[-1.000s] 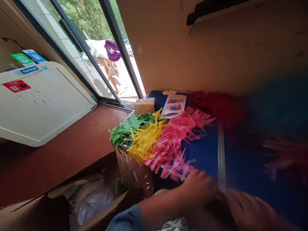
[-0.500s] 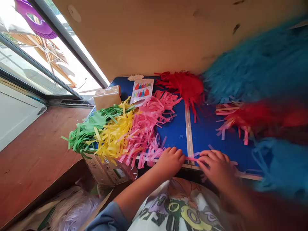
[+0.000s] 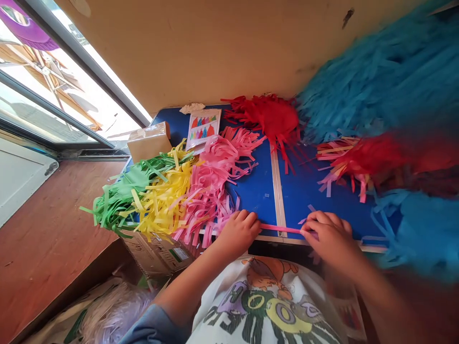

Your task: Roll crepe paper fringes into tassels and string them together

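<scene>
A narrow pink paper strip (image 3: 279, 229) runs straight between my two hands, just over the near edge of the blue table (image 3: 251, 198). My left hand (image 3: 241, 229) is closed on its left end, beside the pink fringed tissue paper (image 3: 215, 174). With thumb and fingertips, my right hand (image 3: 328, 236) pinches the other end. A bit of lilac paper shows at the right fingers. Left of the pink fringe lie yellow fringe (image 3: 165, 196) and green fringe (image 3: 131, 191), their strips hanging over the table edge.
Red fringe (image 3: 274, 119) and a big blue fringe heap (image 3: 366, 91) sit along the wall. More red fringe (image 3: 373, 157) and blue fringe (image 3: 423, 229) lie on the right. A printed card (image 3: 203, 128) and small box (image 3: 149, 141) stand at the back left. Below is a cardboard box (image 3: 161, 255).
My hands have moved apart, so a longer stretch of the pink strip shows between them. The whole view has shifted slightly.
</scene>
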The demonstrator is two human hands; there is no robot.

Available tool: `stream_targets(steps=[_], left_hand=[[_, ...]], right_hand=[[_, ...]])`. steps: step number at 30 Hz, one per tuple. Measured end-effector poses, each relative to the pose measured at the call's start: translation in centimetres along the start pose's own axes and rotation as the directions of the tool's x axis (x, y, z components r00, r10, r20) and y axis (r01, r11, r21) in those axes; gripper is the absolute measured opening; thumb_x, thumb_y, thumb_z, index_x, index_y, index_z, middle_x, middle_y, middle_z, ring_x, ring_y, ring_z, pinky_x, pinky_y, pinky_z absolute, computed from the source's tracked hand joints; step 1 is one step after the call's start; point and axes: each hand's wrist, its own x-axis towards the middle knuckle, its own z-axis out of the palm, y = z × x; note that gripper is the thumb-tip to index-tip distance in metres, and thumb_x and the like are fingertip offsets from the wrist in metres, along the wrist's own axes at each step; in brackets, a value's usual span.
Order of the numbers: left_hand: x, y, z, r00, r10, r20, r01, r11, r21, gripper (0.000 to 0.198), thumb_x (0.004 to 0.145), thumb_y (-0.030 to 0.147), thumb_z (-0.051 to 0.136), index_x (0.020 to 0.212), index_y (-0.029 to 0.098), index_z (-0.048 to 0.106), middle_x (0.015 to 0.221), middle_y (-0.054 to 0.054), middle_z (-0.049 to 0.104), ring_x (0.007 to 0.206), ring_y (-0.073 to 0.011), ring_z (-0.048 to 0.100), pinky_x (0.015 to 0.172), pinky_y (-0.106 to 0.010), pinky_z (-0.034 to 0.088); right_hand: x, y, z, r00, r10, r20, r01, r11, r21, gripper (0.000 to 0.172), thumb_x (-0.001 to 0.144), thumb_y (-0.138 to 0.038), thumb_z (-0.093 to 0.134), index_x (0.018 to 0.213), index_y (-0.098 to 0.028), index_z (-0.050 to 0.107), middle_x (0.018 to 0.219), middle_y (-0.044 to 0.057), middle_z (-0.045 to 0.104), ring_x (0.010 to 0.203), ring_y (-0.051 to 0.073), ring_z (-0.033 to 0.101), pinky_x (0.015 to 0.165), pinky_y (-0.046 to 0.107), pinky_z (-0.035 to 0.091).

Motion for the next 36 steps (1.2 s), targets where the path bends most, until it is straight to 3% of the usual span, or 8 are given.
stream_targets(steps=[6, 12, 23, 28, 36], left_hand=[[0.1, -0.5, -0.1, 1.000, -0.006, -0.007, 0.006, 1.000, -0.028, 0.019, 0.092, 0.026, 0.038, 0.088, 0.020, 0.056, 0.093, -0.003, 0.057, 0.079, -0.0184, 0.048, 0.067, -0.032, 0.037], [1.0, -0.9, -1.1, 0.992, -0.064, 0.105, 0.076, 0.990, -0.115, 0.023, 0.092, 0.030, 0.037, 0.087, 0.020, 0.057, 0.093, -0.004, 0.056, 0.083, -0.0193, 0.048, 0.070, -0.033, 0.038], [2.7, -2.0, -2.4, 0.975, 0.020, 0.221, 0.022, 0.983, -0.184, 0.025, 0.089, 0.027, 0.038, 0.085, 0.019, 0.061, 0.090, -0.005, 0.055, 0.085, -0.0191, 0.050, 0.076, -0.033, 0.040], [3.0, -1.5, -2.5, 0.973, 0.009, 0.230, 0.026, 0.989, -0.149, 0.024, 0.086, 0.026, 0.040, 0.085, 0.018, 0.062, 0.090, -0.006, 0.056, 0.083, -0.0208, 0.052, 0.073, -0.035, 0.041], [3.9, 0.8, -2.2, 0.978, -0.083, 0.194, 0.104, 0.990, -0.100, 0.024, 0.084, 0.028, 0.043, 0.084, 0.014, 0.063, 0.084, -0.009, 0.057, 0.083, -0.0247, 0.053, 0.070, -0.037, 0.041]], right_hand=[[0.0, -0.5, -0.3, 1.000, -0.003, 0.022, 0.005, 0.996, -0.093, 0.018, 0.081, -0.023, 0.048, 0.068, -0.023, 0.060, 0.097, 0.000, 0.055, 0.096, 0.020, 0.045, 0.083, 0.039, 0.029], [0.6, -1.2, -0.8, 0.994, 0.041, 0.103, -0.025, 0.988, -0.151, 0.022, 0.082, -0.021, 0.043, 0.069, -0.022, 0.061, 0.101, 0.001, 0.054, 0.098, 0.021, 0.044, 0.081, 0.039, 0.029], [2.4, -1.5, -1.4, 0.969, 0.091, 0.230, -0.062, 0.990, -0.130, 0.021, 0.073, -0.018, 0.041, 0.061, -0.019, 0.058, 0.091, 0.005, 0.053, 0.086, 0.020, 0.041, 0.066, 0.034, 0.026], [2.5, -1.7, -1.7, 0.957, 0.099, 0.272, -0.064, 0.989, -0.136, 0.020, 0.071, -0.017, 0.042, 0.058, -0.019, 0.057, 0.088, 0.004, 0.052, 0.085, 0.020, 0.041, 0.066, 0.034, 0.025], [1.5, -1.7, -1.5, 0.967, 0.135, 0.216, -0.119, 0.989, -0.087, 0.018, 0.075, -0.019, 0.046, 0.061, -0.020, 0.057, 0.097, 0.002, 0.053, 0.091, 0.020, 0.042, 0.072, 0.035, 0.027]])
